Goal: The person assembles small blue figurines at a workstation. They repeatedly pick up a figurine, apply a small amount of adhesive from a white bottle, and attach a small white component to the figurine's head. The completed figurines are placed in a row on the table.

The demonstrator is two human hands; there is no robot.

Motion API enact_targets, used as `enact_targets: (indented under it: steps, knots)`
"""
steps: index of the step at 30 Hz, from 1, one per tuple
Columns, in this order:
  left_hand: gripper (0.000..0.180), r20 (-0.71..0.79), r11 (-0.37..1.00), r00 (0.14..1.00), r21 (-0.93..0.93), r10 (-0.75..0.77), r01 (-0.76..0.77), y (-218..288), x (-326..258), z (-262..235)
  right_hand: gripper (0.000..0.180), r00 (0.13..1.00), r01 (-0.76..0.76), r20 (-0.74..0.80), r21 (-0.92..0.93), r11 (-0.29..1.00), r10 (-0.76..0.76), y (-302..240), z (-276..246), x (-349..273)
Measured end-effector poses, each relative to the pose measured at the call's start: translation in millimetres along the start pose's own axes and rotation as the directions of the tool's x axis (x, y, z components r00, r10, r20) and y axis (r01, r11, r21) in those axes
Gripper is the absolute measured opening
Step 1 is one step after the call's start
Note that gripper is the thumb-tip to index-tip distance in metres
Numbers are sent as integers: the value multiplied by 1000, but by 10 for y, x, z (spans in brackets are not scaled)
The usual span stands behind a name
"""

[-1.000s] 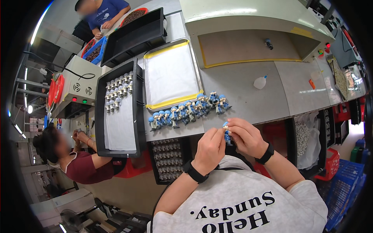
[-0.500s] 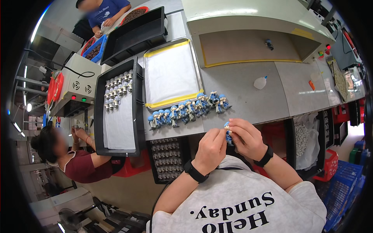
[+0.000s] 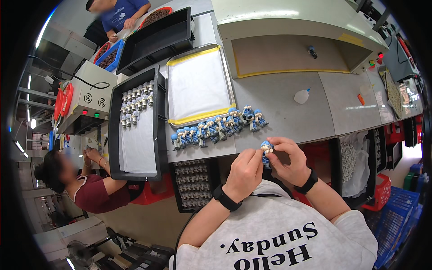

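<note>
A small figurine (image 3: 266, 147) with a blue cap is held between both my hands just below the grey table edge. My left hand (image 3: 245, 173) grips its lower part and my right hand (image 3: 290, 159) pinches it at the head. Both wrists wear black bands. Just above my hands, a row of several finished blue-capped figurines (image 3: 216, 127) stands on the grey table (image 3: 288, 103). A black tray of unpainted grey figurines (image 3: 193, 182) sits low, to the left of my left hand.
A white-lined metal tray with yellow edges (image 3: 198, 85) lies behind the row. A black tray (image 3: 137, 121) to the left holds more figurines on white paper. A small white glue bottle (image 3: 300, 96) stands to the right. One person (image 3: 85, 184) sits at left, another (image 3: 119, 13) at the far end.
My hands have stayed in place, with only small finger movements on the figurine. The row on the table is unchanged.
</note>
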State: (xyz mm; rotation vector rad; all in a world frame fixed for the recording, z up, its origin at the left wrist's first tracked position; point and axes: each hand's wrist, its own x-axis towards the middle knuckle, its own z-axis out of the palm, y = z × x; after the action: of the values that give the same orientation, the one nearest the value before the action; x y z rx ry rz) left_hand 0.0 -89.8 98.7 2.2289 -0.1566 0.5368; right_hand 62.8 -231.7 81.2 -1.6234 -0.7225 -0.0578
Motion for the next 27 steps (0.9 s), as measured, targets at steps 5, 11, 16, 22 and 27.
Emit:
enact_targets:
  steps: [5,11,16,22,27]
  knots:
    - [20,-17,1000,1000,22,4,-4,14,10,-14,21,956,274,19,-425,863,-294,-96,-54,80]
    - [25,-82,994,994,82,79,-72,20,13,21,19,970,183,-72,-408,895,-232,-136,28,32]
    - [27,-95,989,990,115,103,-92,8,8,41,16,981,32,-174,-304,952,-89,-183,116,-20]
    - [27,-152,986,980,131,125,-105,5,5,88,16,977,-27,-212,-216,976,-20,-245,185,-35]
    - [27,-179,984,973,124,148,-126,8,18,87,16,971,-37,-240,-196,980,-11,-283,207,-1]
